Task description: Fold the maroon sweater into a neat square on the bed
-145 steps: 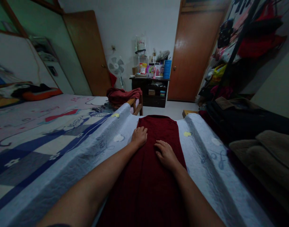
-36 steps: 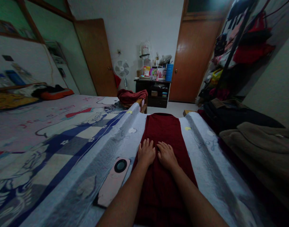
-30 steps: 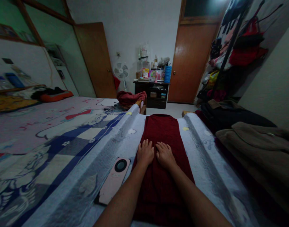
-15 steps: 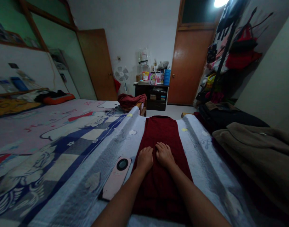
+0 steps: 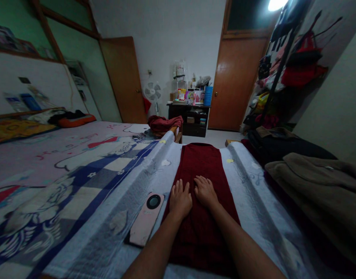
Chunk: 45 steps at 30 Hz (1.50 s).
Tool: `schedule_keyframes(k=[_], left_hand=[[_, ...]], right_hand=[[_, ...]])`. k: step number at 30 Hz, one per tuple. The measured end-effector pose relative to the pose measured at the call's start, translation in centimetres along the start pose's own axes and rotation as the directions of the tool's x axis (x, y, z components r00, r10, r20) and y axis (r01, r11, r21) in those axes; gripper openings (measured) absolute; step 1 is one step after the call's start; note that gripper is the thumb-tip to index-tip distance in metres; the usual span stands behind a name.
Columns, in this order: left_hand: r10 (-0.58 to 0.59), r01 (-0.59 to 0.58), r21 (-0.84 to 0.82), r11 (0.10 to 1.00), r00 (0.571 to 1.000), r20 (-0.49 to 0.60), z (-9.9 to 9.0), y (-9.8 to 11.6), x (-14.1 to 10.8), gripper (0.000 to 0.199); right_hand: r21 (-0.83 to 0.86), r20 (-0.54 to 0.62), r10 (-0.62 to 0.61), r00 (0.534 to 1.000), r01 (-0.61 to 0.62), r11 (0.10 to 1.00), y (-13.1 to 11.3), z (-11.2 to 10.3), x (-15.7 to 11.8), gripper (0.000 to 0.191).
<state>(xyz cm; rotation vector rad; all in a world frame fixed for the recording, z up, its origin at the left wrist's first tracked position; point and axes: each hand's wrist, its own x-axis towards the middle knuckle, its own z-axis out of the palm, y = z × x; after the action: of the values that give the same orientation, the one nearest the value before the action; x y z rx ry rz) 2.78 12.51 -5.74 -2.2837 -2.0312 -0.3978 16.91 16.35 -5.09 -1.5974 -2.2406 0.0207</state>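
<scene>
A dark red garment [image 5: 201,162], folded into a long narrow strip, lies on the pale blue bedspread [image 5: 247,193]; its exact kind I cannot make out. My left hand [image 5: 180,198] rests flat on its left half, fingers stretched out and a little apart. Beside it, my right hand [image 5: 205,190] lies palm down on the cloth with its fingers extended. Neither hand grips anything. Left of my left forearm is a pink phone [image 5: 146,221] with a round black camera ring, lying back side up.
A brown folded garment [image 5: 306,170] and dark clothes [image 5: 285,141] are piled at the right. Ahead, a dark red cloth bundle [image 5: 164,124] sits by the bed's end. A patterned pink sheet [image 5: 79,135] spreads to the left. Farther off stand a black cabinet [image 5: 175,120] and a fan [image 5: 152,92].
The left hand's fingers, curled before, are now straightened and spread on the garment. My right hand stays in nearly the same place. The view has shifted slightly.
</scene>
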Motion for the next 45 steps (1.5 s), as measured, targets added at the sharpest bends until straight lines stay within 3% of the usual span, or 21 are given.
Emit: schedule_keyframes(k=[5, 9, 14, 22, 27, 32, 45], left_hand=[[0.029, -0.031, -0.041, 0.999, 0.999, -0.043, 0.1, -0.5, -0.2, 0.046], [0.019, -0.024, -0.082, 0.996, 0.998, -0.051, 0.1, -0.7, -0.2, 0.044], [0.016, -0.020, -0.110, 0.994, 0.999, -0.037, -0.3, -0.6, -0.2, 0.048], [-0.003, -0.005, -0.167, 0.986, 0.999, -0.050, -0.5, -0.7, 0.0, 0.047], [0.042, -0.066, -0.180, 0.981, 0.990, -0.134, -0.3, -0.9, -0.1, 0.042], [0.048, -0.072, -0.151, 0.986, 0.986, -0.157, -0.3, -0.8, -0.2, 0.039], [0.086, -0.088, -0.071, 0.994, 0.996, -0.033, -1.1, -0.7, -0.7, 0.040]], right_hand=[[-0.025, -0.070, -0.002, 0.998, 0.000, 1.000, -0.2, -0.1, -0.1, 0.040], [-0.108, -0.108, -0.043, 0.993, 0.032, 0.994, -0.8, -1.1, -0.4, 0.023], [-0.190, 0.043, -0.055, 0.998, 0.063, 0.980, -1.4, -1.8, -0.4, 0.023], [-0.109, 0.225, -0.013, 0.974, 0.039, 0.993, -2.1, -3.0, -0.9, 0.032], [-0.004, 0.301, 0.020, 0.953, -0.019, 1.000, -2.4, -2.7, -2.8, 0.058], [0.002, 0.239, 0.086, 0.967, -0.089, 0.996, -3.0, -1.7, -4.6, 0.061], [0.041, 0.106, 0.058, 0.993, -0.062, 0.997, -2.7, -1.2, -5.1, 0.055]])
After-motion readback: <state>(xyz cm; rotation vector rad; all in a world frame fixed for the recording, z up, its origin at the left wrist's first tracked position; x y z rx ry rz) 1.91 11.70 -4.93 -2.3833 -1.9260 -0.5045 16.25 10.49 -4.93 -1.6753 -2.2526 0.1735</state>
